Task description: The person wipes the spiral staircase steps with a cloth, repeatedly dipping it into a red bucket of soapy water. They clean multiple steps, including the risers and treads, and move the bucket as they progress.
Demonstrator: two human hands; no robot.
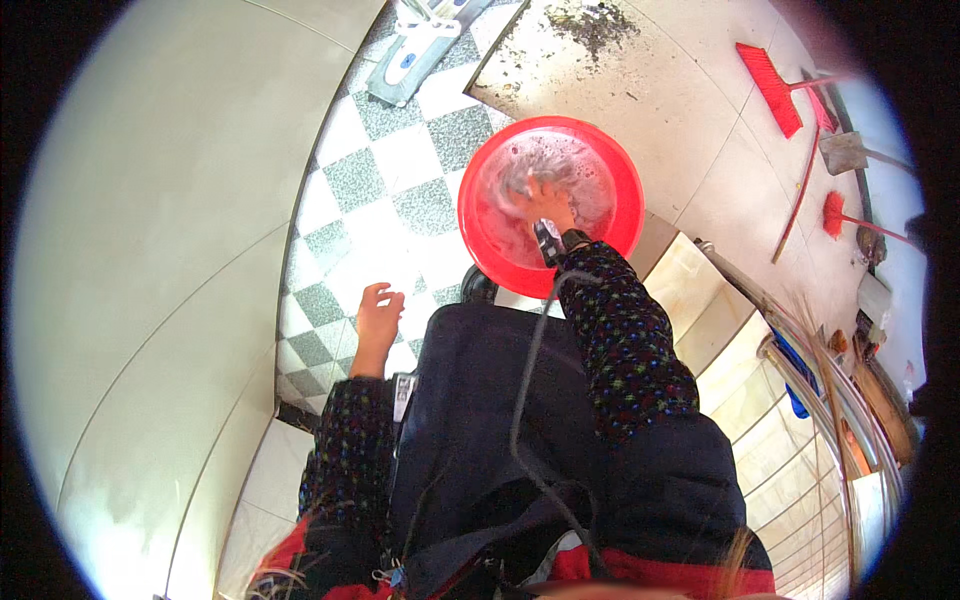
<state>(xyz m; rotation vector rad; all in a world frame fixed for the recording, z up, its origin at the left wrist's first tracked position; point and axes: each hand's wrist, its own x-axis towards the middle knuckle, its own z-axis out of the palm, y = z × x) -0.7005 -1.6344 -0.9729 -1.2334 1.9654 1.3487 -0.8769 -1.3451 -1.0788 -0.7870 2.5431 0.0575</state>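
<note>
A round red plastic basin (469,217) of foamy water stands on the checkered floor before me. My right hand (547,206) is in the basin, spread over a blurred greyish wet cloth (536,171); whether the fingers grip it cannot be told. A dark band and a small device with a grey cable are at that wrist. My left hand (380,309) is raised to the left of my lap, fingers apart and slightly curled, holding nothing.
A flat mop head (409,64) lies at the top. Dark debris (592,26) is scattered on the floor beyond the basin. A red broom (771,90) and a smaller red brush (832,215) lie at right. Tiled steps (720,330) with a metal railing are at lower right; a pale wall is left.
</note>
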